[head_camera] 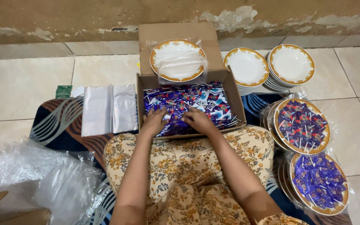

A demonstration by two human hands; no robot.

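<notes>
A cardboard box in front of my lap is full of small purple and blue wrapped lollipops with white sticks. Both hands reach into it. My left hand rests palm down on the sweets at the near left, fingers curled among them. My right hand lies beside it, fingers bent over the sweets. Whether either hand grips a lollipop is hidden. On the box's open back flap sits a gold-rimmed white plate inside a clear plastic bag.
Two stacks of gold-rimmed plates stand at the back right. Two bagged plates heaped with sweets lie at my right. Flat clear bags lie left of the box on a patterned mat. Bubble wrap fills the near left.
</notes>
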